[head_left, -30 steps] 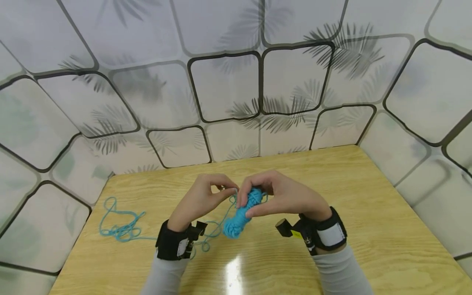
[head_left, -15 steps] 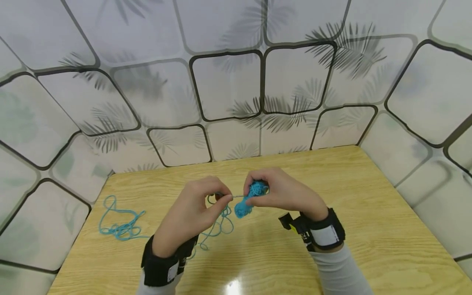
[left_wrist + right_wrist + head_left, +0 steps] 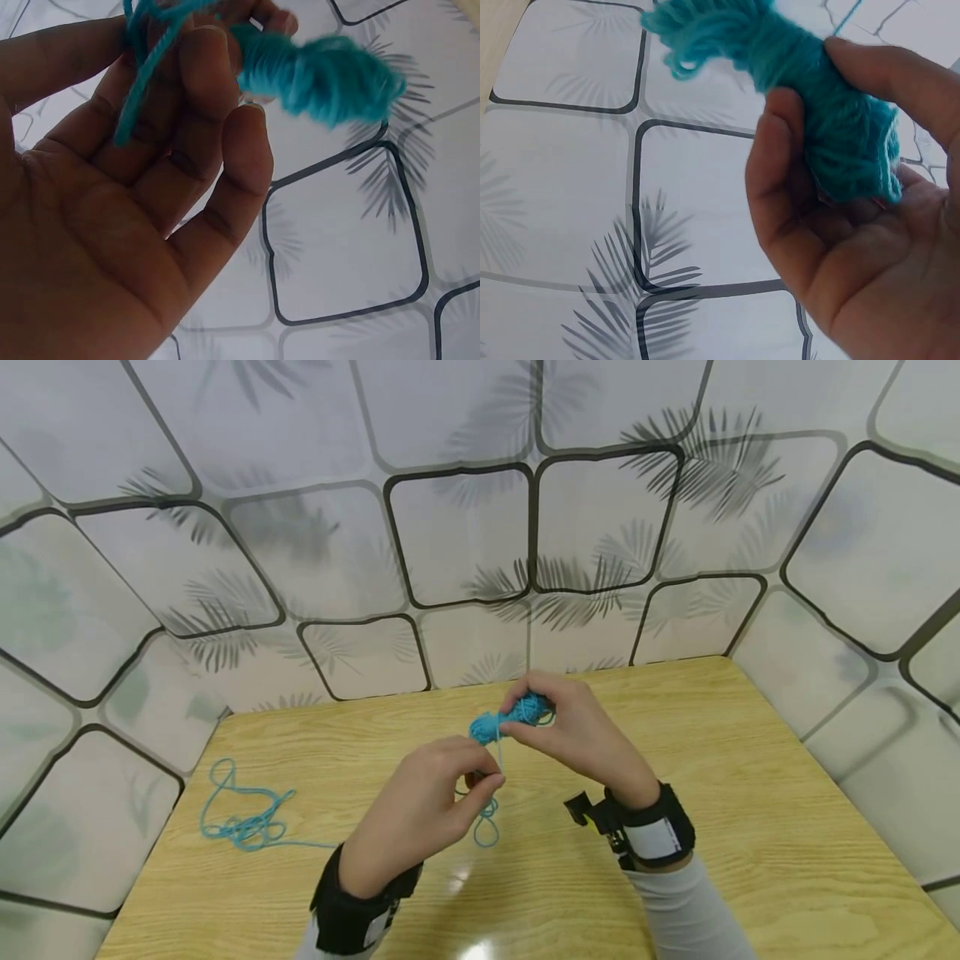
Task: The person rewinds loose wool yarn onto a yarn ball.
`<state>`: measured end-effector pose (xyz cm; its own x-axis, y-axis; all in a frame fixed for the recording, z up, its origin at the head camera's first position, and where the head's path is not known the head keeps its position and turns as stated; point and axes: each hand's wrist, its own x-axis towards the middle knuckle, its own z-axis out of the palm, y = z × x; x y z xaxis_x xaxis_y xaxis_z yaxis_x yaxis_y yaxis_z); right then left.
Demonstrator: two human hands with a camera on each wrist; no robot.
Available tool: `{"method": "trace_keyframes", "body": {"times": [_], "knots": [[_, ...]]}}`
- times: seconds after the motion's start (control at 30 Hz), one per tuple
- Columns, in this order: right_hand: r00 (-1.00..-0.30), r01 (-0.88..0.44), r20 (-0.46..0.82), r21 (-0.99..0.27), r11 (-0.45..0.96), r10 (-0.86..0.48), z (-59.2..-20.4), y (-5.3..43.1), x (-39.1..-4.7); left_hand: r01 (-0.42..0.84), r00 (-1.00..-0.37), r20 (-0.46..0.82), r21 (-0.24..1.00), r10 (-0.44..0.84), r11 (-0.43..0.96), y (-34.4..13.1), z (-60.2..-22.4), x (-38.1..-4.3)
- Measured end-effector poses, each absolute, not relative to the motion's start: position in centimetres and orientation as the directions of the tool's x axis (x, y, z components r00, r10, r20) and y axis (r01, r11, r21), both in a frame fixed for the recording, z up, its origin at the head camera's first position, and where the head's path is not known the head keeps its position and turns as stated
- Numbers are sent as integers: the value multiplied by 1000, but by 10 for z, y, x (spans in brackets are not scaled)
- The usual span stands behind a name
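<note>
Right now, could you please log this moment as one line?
left hand: pinches yarn strand | right hand: holds yarn bundle | loose yarn: on table

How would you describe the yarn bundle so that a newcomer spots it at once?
Find the table, then the right hand raised above it. That hand grips the blue bundle. Unlike the loose tangle lying on the table, it is thick, compactly wound and held up.

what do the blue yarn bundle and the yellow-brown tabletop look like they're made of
Blue wound yarn bundle: soft, matte fibre, perhaps acrylic or wool; fuzzy loops and separate strands show.

Yellow-brown flat tabletop: glossy wood, or possibly wood-print laminate; it has grain streaks and bright reflections.
</note>
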<state>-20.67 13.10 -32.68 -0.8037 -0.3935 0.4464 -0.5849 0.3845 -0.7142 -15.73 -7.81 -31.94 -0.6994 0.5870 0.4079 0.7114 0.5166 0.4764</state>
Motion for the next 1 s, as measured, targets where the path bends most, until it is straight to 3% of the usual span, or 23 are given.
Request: {"method": "trace_keyframes", "body": {"times": [0.17,0.37,0.7,0.9,1.0], "knots": [[-809,-585,501,-742,329,-309,-324,128,-204,716,-690,387,489,612,498,-72,-324,-160],[-799,-587,538,-794,157,-267,-324,129,-206,718,-682,378,509,625,475,-68,-327,-163],[-800,-465,501,-865,-188,-329,-320,135,-202,711,-668,369,574,647,407,-67,-336,-176],[-700,-471,538,-842,-262,-469,-319,138,-200,752,-621,473,585,625,304,-66,-350,-194],[-619,-497,542,-831,-250,-569,-319,139,-198,730,-647,465,606,604,316,-68,-355,-200]]}}
